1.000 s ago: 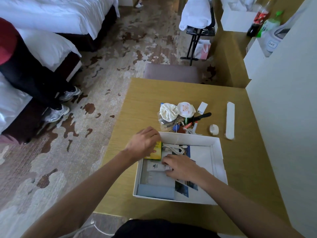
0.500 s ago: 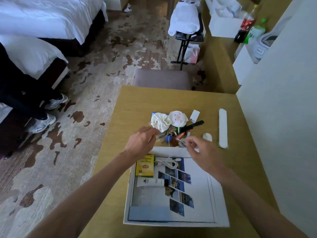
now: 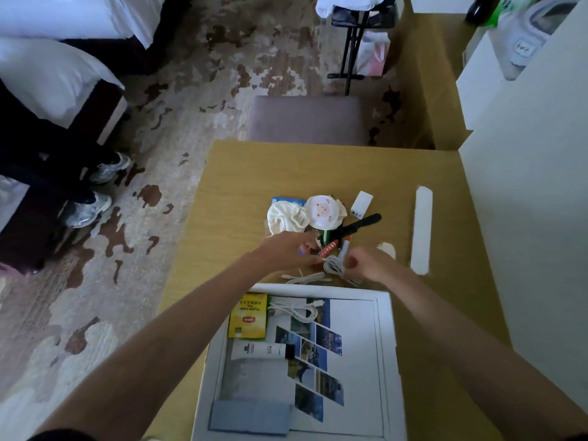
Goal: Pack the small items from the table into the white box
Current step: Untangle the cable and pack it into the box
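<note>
Both hands work the clutter beyond the far wall of the white box (image 3: pixel 386 345) on the bench (image 3: pixel 241 173). A second ago they were inside the box, the left hand (image 3: pixel 286 251) on the yellow tea packet (image 3: pixel 248 316) and the right hand (image 3: pixel 369 264) pressing on the white tube (image 3: pixel 257 351); half a second ago both had lifted out and were reaching for the pile. Now the left grip is curled narrow at the pile's near edge, fingertips among small items that blur hides, so whether it holds anything cannot be told. The right grip is closed on a coiled white cable (image 3: pixel 332 265), whose loose ends trail on the bench just left of that hand, towards the left grip. Beyond the left grip lie a crumpled white cloth (image 3: pixel 284 218) and a round white pad (image 3: pixel 323 211); beyond the right grip sit a black-handled tool (image 3: pixel 366 222), a small white adapter (image 3: pixel 362 203) and, further right, a long white bar (image 3: pixel 421 229). Nearer the person than both grips, the box holds the tea packet, the tube and another white cable (image 3: pixel 296 311), all unmoved since half a second ago.
</note>
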### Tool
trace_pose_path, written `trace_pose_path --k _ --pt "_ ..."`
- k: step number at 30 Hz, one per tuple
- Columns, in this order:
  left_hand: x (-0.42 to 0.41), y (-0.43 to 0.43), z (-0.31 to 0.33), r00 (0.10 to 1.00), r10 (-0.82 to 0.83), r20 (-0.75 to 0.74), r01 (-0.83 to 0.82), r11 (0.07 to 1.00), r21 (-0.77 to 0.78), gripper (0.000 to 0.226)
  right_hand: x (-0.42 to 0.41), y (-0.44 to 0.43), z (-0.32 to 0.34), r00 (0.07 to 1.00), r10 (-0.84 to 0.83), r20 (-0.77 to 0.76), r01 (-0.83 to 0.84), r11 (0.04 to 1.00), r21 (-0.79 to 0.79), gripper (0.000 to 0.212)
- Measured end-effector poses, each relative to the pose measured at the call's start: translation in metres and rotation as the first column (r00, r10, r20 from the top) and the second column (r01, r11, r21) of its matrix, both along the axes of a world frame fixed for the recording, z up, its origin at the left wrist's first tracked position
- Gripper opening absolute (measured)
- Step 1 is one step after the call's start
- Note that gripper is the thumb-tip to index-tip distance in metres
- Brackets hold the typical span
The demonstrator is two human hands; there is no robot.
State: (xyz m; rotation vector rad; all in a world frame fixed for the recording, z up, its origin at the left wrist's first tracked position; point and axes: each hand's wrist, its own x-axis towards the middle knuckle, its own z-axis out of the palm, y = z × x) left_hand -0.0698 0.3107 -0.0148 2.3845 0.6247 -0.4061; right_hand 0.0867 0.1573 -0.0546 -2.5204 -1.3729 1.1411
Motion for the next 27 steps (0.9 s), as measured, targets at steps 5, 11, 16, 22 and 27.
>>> trace_pose_path --k 5,11,16,22,27 --pt "0.007 0.002 -0.018 0.927 -0.227 -0.3 0.237 0.971 -0.002 0.021 0.002 0.011 -0.015 0.986 0.122 0.113 -0.12 0.992 -0.029 0.019" --pt "0.022 -0.006 -0.042 0.866 -0.299 -0.401 0.375 0.918 0.126 0.025 0.018 -0.003 -0.005 1.0 -0.03 0.006 0.029 0.988 0.154 0.017" --pt "0.022 -0.008 -0.049 0.862 -0.309 -0.402 0.401 0.9 0.17 0.02 0.023 -0.025 0.028 0.909 -0.217 -0.355 0.331 0.894 0.301 0.006" --pt "0.009 -0.004 -0.015 0.913 -0.294 -0.284 0.363 0.901 0.236 0.016 0.008 -0.036 0.068 0.679 -0.357 -0.642 0.618 0.749 0.237 0.007" --pt "-0.024 0.004 0.04 0.968 -0.247 -0.037 0.247 0.924 0.293 0.022 -0.016 -0.047 0.103 0.753 -0.236 -0.614 0.556 0.727 0.403 0.013"
